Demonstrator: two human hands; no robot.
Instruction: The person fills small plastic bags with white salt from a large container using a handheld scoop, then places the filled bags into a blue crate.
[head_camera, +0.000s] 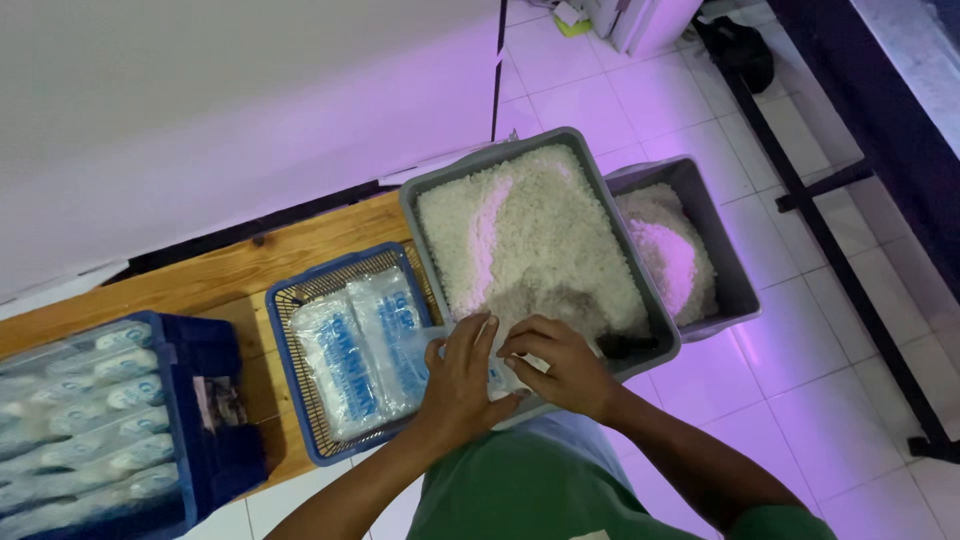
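A grey tub (428, 186) full of white grains (525, 235) rests on a wooden bench. At its near edge both hands meet on a small clear plastic bag (500, 378). My left hand (459, 375) grips the bag's left side, fingers curled over it. My right hand (558, 362) pinches the bag's top from the right. Most of the bag is hidden under the hands. A dark scoop-like object (625, 346) lies in the grains beside my right hand.
A blue wire basket (283, 298) holding filled printed bags (352, 345) sits left of the tub. A dark blue crate (200, 400) with several filled bags stands at the far left. A second grey tub (720, 250) of grains sits on the tiled floor to the right.
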